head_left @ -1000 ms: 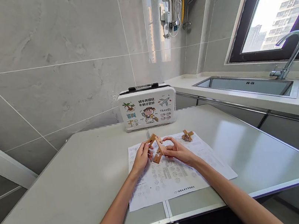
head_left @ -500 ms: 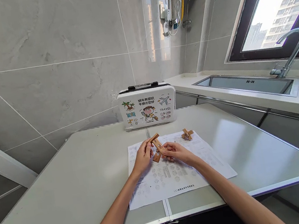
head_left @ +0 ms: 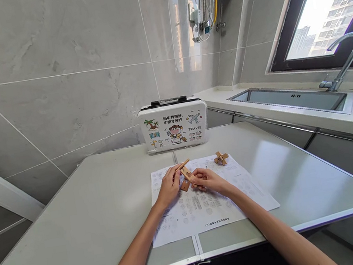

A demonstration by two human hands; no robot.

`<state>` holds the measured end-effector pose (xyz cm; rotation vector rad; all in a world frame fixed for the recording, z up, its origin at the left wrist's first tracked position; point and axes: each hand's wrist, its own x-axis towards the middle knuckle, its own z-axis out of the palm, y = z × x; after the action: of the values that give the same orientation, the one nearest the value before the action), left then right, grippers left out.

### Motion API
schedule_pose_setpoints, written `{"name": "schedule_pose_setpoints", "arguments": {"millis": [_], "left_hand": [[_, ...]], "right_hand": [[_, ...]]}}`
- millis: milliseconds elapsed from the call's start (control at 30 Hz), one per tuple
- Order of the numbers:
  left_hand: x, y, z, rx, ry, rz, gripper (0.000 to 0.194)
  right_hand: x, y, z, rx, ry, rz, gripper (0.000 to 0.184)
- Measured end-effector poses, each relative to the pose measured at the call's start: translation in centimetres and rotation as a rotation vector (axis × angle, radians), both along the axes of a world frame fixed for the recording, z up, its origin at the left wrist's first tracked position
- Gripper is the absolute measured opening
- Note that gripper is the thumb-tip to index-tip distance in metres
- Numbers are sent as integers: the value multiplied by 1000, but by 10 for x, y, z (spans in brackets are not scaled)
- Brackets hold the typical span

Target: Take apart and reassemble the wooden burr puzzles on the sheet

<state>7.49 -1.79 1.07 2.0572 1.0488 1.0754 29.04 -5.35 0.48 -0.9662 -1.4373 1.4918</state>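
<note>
My left hand is closed on a slim wooden puzzle piece that sticks out to the right past its fingertips. My right hand pinches a notched wooden puzzle piece, slanting up and left against the first one. Whether the two interlock, I cannot tell. Below them a darker wooden piece shows between the hands, partly hidden by the fingers. Beneath everything lies a printed instruction sheet with small diagrams. At its upper right corner rests a cross-shaped wooden puzzle.
A white cartoon-printed case stands upright at the back of the folding table, against the tiled wall. On the right are a counter with a sink and a tap, under a window.
The slim piece in my left hand has turned slightly and now shows its narrow edge. The notched piece has tilted a little. Both hands stay almost in place.
</note>
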Motion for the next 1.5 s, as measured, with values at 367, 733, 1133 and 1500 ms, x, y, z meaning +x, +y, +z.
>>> {"name": "schedule_pose_setpoints", "arguments": {"millis": [367, 733, 1133, 1500], "left_hand": [[-1, -4, 3, 31, 16, -86, 45], [-4, -5, 2, 80, 85, -117, 46], [-4, -9, -4, 111, 159, -182, 49], [6, -19, 0, 222, 263, -109, 45]], "right_hand": [[1, 1, -2, 22, 10, -8, 56], [3, 3, -8, 10, 5, -36, 56], [1, 3, -10, -18, 42, -69, 55], [0, 1, -4, 31, 20, -132, 48]]}}
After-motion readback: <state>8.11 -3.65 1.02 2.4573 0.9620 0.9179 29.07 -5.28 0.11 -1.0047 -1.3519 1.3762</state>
